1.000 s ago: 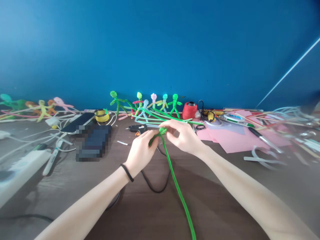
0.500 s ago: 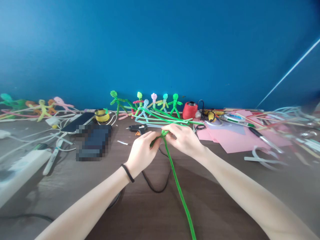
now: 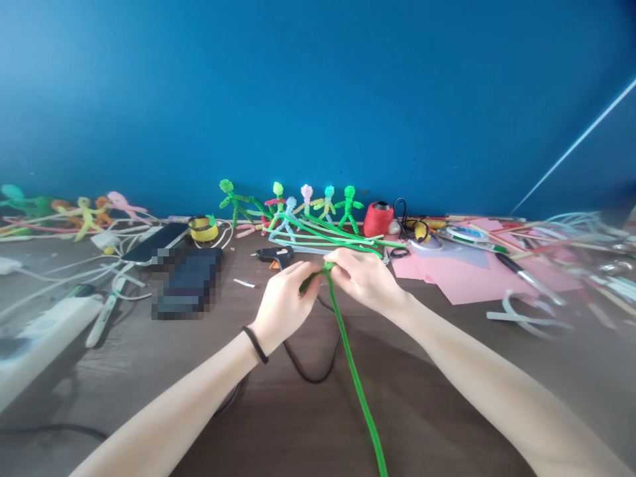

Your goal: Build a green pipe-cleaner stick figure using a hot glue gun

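Note:
A bright green pipe cleaner [image 3: 355, 377] runs from between my two hands down toward the bottom edge of the view. My left hand [image 3: 285, 301], with a black band on its wrist, is closed on the twisted green part at the pipe cleaner's upper end. Close beside it, my right hand [image 3: 366, 279] pinches the same green piece where it bends. Fingers partly hide the twisted part. Behind the hands lie loose green pipe cleaners [image 3: 328, 233] and a black glue gun [image 3: 273, 255].
Small pipe cleaner figures [image 3: 349, 207] stand along the blue wall. Two phones [image 3: 191, 281] and a white power strip [image 3: 47, 338] are on the left. Red tape [image 3: 378, 220], pink paper [image 3: 467, 281] and a pen [image 3: 521, 275] lie at right.
The right hand's fingertips have shifted slightly over the green bend, covering more of it. The hanging green length has swung a little to the left near the bottom.

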Action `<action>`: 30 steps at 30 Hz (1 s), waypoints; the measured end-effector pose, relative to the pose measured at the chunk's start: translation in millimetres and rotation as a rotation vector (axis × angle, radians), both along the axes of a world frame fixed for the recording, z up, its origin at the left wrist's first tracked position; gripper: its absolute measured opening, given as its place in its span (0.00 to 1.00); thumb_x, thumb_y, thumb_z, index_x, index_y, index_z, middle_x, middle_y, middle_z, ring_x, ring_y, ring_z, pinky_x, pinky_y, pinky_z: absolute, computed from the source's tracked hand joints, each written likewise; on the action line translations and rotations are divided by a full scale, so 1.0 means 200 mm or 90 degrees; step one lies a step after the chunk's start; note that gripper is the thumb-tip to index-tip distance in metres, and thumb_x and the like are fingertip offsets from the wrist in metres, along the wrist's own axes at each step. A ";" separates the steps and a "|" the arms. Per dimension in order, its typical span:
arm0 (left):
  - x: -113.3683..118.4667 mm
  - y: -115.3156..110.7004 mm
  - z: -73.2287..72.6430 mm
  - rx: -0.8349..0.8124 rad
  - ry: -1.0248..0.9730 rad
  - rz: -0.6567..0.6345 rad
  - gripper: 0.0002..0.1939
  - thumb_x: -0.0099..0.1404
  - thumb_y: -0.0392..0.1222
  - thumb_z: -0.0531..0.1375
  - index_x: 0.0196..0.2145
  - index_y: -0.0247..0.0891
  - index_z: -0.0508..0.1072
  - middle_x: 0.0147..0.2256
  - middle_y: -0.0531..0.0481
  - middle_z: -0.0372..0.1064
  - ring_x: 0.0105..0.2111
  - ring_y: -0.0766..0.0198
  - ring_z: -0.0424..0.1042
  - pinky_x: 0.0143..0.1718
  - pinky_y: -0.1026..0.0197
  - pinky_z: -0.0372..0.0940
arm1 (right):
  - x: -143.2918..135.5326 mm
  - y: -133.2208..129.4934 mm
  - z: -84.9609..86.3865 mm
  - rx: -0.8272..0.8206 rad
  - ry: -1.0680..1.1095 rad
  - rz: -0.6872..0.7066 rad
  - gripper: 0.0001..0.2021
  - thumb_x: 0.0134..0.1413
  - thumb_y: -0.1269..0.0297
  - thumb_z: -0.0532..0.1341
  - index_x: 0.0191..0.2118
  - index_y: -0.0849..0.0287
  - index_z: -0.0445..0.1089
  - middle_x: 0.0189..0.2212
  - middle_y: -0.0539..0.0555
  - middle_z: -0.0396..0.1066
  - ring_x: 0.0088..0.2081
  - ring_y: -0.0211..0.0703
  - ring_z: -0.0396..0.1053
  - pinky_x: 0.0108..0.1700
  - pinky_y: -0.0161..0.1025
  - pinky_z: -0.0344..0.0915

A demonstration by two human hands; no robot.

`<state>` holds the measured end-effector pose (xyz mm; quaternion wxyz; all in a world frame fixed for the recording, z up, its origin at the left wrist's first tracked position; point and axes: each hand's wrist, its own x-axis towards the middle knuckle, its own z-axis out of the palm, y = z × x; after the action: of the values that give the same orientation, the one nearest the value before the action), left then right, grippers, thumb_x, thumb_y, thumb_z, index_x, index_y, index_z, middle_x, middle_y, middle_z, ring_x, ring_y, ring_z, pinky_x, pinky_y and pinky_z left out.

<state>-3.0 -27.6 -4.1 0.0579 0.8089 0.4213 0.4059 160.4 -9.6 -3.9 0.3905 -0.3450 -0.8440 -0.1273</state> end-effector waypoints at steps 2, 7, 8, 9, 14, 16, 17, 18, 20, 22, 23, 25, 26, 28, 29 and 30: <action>0.00 0.00 0.00 -0.012 0.001 0.009 0.07 0.59 0.34 0.54 0.34 0.39 0.71 0.31 0.53 0.73 0.30 0.67 0.70 0.33 0.67 0.63 | 0.00 0.00 0.00 -0.033 0.015 0.002 0.08 0.53 0.74 0.49 0.34 0.60 0.63 0.31 0.54 0.74 0.28 0.39 0.71 0.27 0.32 0.62; -0.01 0.00 0.01 -0.037 -0.012 0.051 0.06 0.59 0.34 0.54 0.32 0.38 0.71 0.29 0.53 0.73 0.28 0.67 0.70 0.31 0.67 0.63 | 0.00 -0.01 0.04 -0.203 0.133 0.073 0.12 0.53 0.71 0.53 0.45 0.58 0.59 0.40 0.56 0.72 0.37 0.40 0.72 0.37 0.35 0.66; -0.01 0.01 0.02 -0.036 -0.015 0.059 0.06 0.59 0.34 0.54 0.31 0.37 0.71 0.28 0.54 0.73 0.27 0.67 0.70 0.31 0.67 0.63 | 0.01 -0.01 0.04 -0.244 0.176 0.087 0.12 0.53 0.70 0.53 0.45 0.59 0.58 0.41 0.56 0.71 0.37 0.40 0.71 0.38 0.36 0.66; -0.01 0.01 0.02 -0.032 -0.016 0.067 0.06 0.59 0.34 0.54 0.31 0.37 0.71 0.28 0.54 0.73 0.27 0.67 0.70 0.32 0.67 0.63 | 0.01 -0.01 0.05 -0.285 0.214 0.095 0.11 0.53 0.68 0.54 0.44 0.59 0.58 0.40 0.56 0.71 0.36 0.39 0.71 0.38 0.37 0.67; -0.02 0.01 0.03 -0.003 -0.019 0.074 0.06 0.59 0.34 0.54 0.30 0.38 0.70 0.28 0.54 0.73 0.28 0.67 0.70 0.33 0.66 0.62 | 0.00 -0.01 0.06 -0.498 0.215 0.129 0.09 0.55 0.60 0.53 0.32 0.60 0.64 0.27 0.52 0.71 0.30 0.40 0.70 0.35 0.39 0.67; -0.02 0.02 0.03 -0.001 -0.020 0.074 0.06 0.59 0.34 0.53 0.30 0.38 0.70 0.29 0.53 0.73 0.29 0.66 0.70 0.33 0.66 0.62 | -0.01 -0.01 0.06 -0.538 0.215 0.157 0.09 0.54 0.61 0.54 0.32 0.61 0.66 0.28 0.53 0.71 0.29 0.39 0.70 0.34 0.39 0.67; -0.02 0.02 0.03 -0.003 -0.020 0.073 0.06 0.59 0.34 0.53 0.30 0.38 0.70 0.29 0.53 0.73 0.29 0.66 0.70 0.33 0.66 0.62 | -0.01 -0.01 0.06 -0.531 0.237 0.158 0.08 0.54 0.62 0.55 0.34 0.61 0.66 0.30 0.53 0.72 0.31 0.39 0.70 0.34 0.38 0.67; -0.02 0.02 0.03 -0.007 -0.021 0.072 0.06 0.59 0.34 0.53 0.30 0.38 0.70 0.29 0.53 0.73 0.29 0.66 0.70 0.33 0.66 0.62 | -0.01 -0.01 0.06 -0.508 0.267 0.148 0.08 0.53 0.64 0.56 0.36 0.61 0.67 0.32 0.54 0.72 0.32 0.40 0.71 0.35 0.38 0.68; -0.02 0.01 0.03 -0.015 -0.026 0.072 0.06 0.59 0.34 0.53 0.31 0.38 0.70 0.28 0.53 0.73 0.29 0.66 0.70 0.33 0.66 0.62 | -0.01 -0.01 0.07 -0.443 0.326 0.112 0.11 0.52 0.67 0.56 0.43 0.61 0.66 0.39 0.56 0.72 0.37 0.41 0.71 0.38 0.39 0.68; -0.02 0.01 0.03 -0.020 -0.031 0.076 0.06 0.58 0.34 0.54 0.31 0.37 0.71 0.28 0.53 0.73 0.29 0.66 0.70 0.33 0.66 0.63 | -0.01 -0.02 0.07 -0.398 0.338 0.094 0.15 0.52 0.68 0.55 0.47 0.61 0.66 0.45 0.58 0.70 0.42 0.42 0.70 0.42 0.41 0.68; -0.02 0.01 0.03 -0.018 -0.031 0.078 0.06 0.58 0.34 0.54 0.31 0.37 0.71 0.28 0.53 0.73 0.29 0.66 0.70 0.33 0.66 0.63 | -0.01 -0.02 0.07 -0.390 0.320 0.096 0.16 0.53 0.69 0.54 0.48 0.61 0.66 0.46 0.57 0.70 0.45 0.43 0.69 0.45 0.41 0.67; -0.02 0.01 0.03 -0.007 -0.024 0.083 0.06 0.58 0.34 0.54 0.31 0.37 0.71 0.29 0.52 0.73 0.29 0.66 0.70 0.34 0.66 0.63 | -0.02 -0.03 0.07 -0.379 0.270 0.104 0.16 0.55 0.69 0.52 0.49 0.60 0.67 0.48 0.56 0.69 0.50 0.44 0.66 0.50 0.42 0.63; -0.02 0.01 0.02 0.003 -0.019 0.085 0.06 0.58 0.34 0.54 0.31 0.37 0.71 0.29 0.52 0.73 0.29 0.66 0.71 0.34 0.66 0.63 | -0.02 -0.03 0.07 -0.372 0.250 0.103 0.17 0.56 0.69 0.51 0.49 0.60 0.67 0.48 0.55 0.69 0.51 0.44 0.65 0.52 0.43 0.62; -0.03 0.02 0.01 0.025 -0.006 0.089 0.07 0.58 0.33 0.54 0.31 0.37 0.71 0.29 0.52 0.73 0.30 0.65 0.71 0.33 0.66 0.63 | -0.04 -0.04 0.05 -0.365 0.231 0.089 0.17 0.57 0.68 0.50 0.51 0.61 0.66 0.48 0.54 0.69 0.50 0.44 0.66 0.52 0.42 0.62; -0.03 0.02 0.01 0.037 0.003 0.090 0.07 0.58 0.33 0.54 0.31 0.37 0.71 0.30 0.51 0.73 0.30 0.65 0.71 0.33 0.66 0.63 | -0.05 -0.04 0.05 -0.365 0.226 0.078 0.18 0.57 0.68 0.49 0.51 0.61 0.66 0.47 0.53 0.70 0.48 0.44 0.68 0.50 0.42 0.63; -0.03 0.02 0.01 0.048 0.014 0.092 0.07 0.58 0.34 0.54 0.31 0.37 0.72 0.30 0.51 0.73 0.30 0.65 0.71 0.33 0.66 0.63 | -0.06 -0.05 0.05 -0.368 0.221 0.066 0.18 0.57 0.68 0.49 0.51 0.61 0.66 0.46 0.53 0.70 0.45 0.44 0.70 0.48 0.42 0.65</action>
<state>-9.8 -22.9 -3.0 -0.0068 0.7825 0.4636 0.4155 149.2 -19.1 5.5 0.4206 -0.4146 -0.7823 0.1977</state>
